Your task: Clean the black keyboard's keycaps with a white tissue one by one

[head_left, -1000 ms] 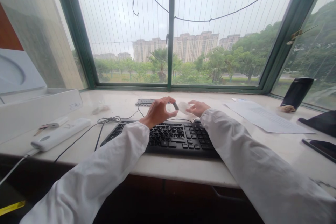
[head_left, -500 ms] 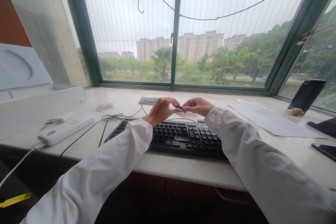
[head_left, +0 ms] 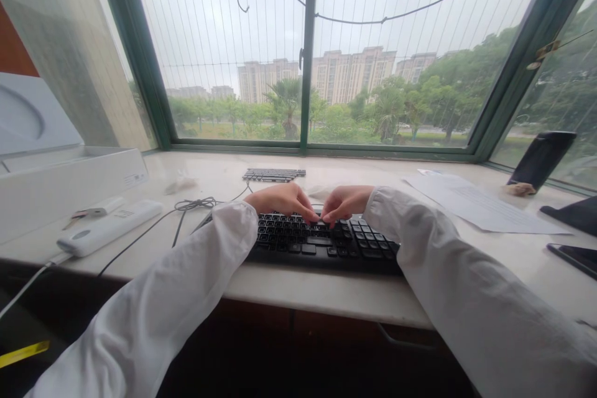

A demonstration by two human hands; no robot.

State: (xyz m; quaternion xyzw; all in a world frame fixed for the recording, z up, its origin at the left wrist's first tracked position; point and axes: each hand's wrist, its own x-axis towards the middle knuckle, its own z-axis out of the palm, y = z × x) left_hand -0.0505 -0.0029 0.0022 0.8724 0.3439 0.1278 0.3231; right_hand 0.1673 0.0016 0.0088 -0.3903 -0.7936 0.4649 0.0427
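Observation:
A black keyboard (head_left: pixel 317 249) lies at the front of the white sill, some key spots showing bare without caps. My left hand (head_left: pixel 283 200) comes down on it with thumb and fingers pinched together. From the other side my right hand (head_left: pixel 346 203) pinches at the same spot, so the two sets of fingertips nearly meet. Between them is a small black keycap (head_left: pixel 321 222), low against the keys near the right end of the letter block; the fingers partly hide it. Behind my left hand, loose keycaps (head_left: pixel 274 175) lie in neat rows.
On the left are a white power strip (head_left: pixel 109 228), keys (head_left: pixel 86 214), a tangled black cable (head_left: pixel 193 204) and a white box (head_left: pixel 69 183). To the right lie paper sheets (head_left: pixel 485 202), a propped dark phone (head_left: pixel 543 161) and another phone (head_left: pixel 576 258). A green-framed window (head_left: pixel 305 148) stands behind.
Both hands have come down from above the keyboard, bringing the keycap to the keys. The rows of loose keycaps show more fully now. The whole view has shifted slightly.

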